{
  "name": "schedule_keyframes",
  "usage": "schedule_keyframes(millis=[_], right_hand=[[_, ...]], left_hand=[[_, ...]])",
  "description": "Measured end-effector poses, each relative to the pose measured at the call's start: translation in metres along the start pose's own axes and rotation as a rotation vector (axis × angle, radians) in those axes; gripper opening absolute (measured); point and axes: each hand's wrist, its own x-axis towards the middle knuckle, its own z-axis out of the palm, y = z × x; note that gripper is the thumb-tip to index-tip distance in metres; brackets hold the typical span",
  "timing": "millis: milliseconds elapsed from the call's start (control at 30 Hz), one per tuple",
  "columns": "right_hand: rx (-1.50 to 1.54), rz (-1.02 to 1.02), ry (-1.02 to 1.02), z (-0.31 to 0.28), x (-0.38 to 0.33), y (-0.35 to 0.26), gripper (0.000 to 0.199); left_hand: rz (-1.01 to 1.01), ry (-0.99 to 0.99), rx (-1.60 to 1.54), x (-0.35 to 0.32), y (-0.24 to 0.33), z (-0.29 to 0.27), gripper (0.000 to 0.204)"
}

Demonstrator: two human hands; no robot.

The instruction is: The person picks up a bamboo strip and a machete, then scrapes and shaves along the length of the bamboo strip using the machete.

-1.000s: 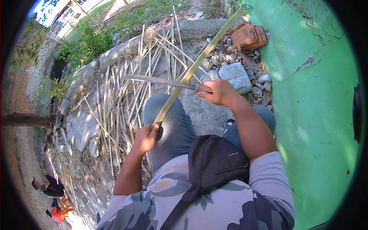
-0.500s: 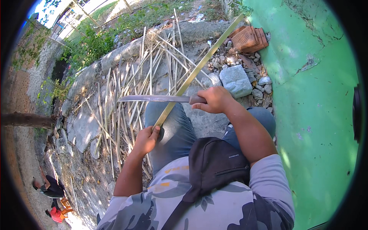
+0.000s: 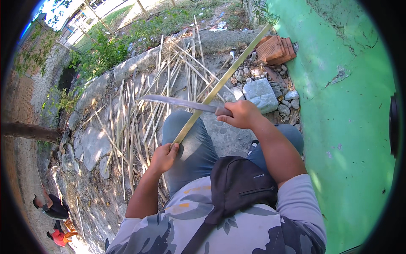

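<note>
While gripping, in the tightly curled left hand (image 3: 164, 157), the low end of a flat pale strip (image 3: 228, 77) slanted toward 1 o'clock, crosses it with the blade of a knife (image 3: 179, 102), clasped by its handle in the closed right hand (image 3: 242, 114). Set outdoors over rough, sun-dappled grey ground (image 3: 228, 135). Strewn with loose strips (image 3: 148, 120) at 10 o'clock, dotted with a pale block (image 3: 260, 95) at 2, orange tiles (image 3: 275, 50) at 1. Bounded by a cracked green wall (image 3: 347, 139) at 3.

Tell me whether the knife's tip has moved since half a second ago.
Yes: judged against the pale stone block, the knife's tip has swung upward in view and slightly right.
</note>
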Motion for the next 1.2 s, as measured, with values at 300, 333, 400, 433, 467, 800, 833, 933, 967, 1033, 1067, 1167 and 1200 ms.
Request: schedule_keyframes(millis=[300,333,400,433,467,800,833,933,967,1033,1067,1167,1200], right_hand=[[0.166,0.089,0.085,0.004,0.014,0.046,0.054],[0.248,0.086,0.161,0.004,0.013,0.047,0.055],[0.327,0.09,0.242,0.004,0.01,0.051,0.056],[0.258,0.11,0.175,0.0,0.009,0.045,0.056],[0.189,0.131,0.106,-0.003,0.007,0.038,0.057],[0.011,-0.007,-0.072,-0.011,0.009,0.002,0.055],[0.012,-0.007,-0.072,-0.01,0.01,0.01,0.055],[0.226,0.094,0.211,0.001,0.018,0.042,0.051],[0.224,0.099,0.214,0.004,0.016,0.048,0.051],[0.344,0.167,0.22,0.002,0.011,0.052,0.052],[0.346,0.169,0.219,0.0,0.01,0.048,0.052],[0.193,0.112,0.126,-0.003,0.008,0.029,0.053],[0.151,0.08,0.038,-0.003,0.007,0.022,0.055]], left_hand=[[0.023,0.045,-0.034,-0.005,0.009,0.003,0.049],[0.025,0.044,-0.034,-0.005,0.008,0.003,0.049],[0.023,0.027,-0.001,-0.002,0.008,0.001,0.049],[0.024,0.024,0.0,-0.002,0.007,0.0,0.049],[0.01,0.021,-0.01,-0.003,0.006,0.0,0.049],[0.027,0.056,-0.005,-0.008,0.012,-0.002,0.047],[0.026,0.057,-0.004,-0.009,0.012,-0.001,0.047],[0.025,0.046,-0.022,-0.007,0.017,-0.001,0.046],[0.021,0.028,-0.017,-0.007,0.02,-0.002,0.049],[0.015,0.006,-0.011,-0.006,0.02,-0.003,0.051],[0.026,0.014,-0.014,-0.006,0.016,-0.003,0.052],[0.023,0.012,-0.019,-0.005,0.013,-0.003,0.052],[0.008,0.007,-0.021,-0.005,0.013,-0.003,0.053]])
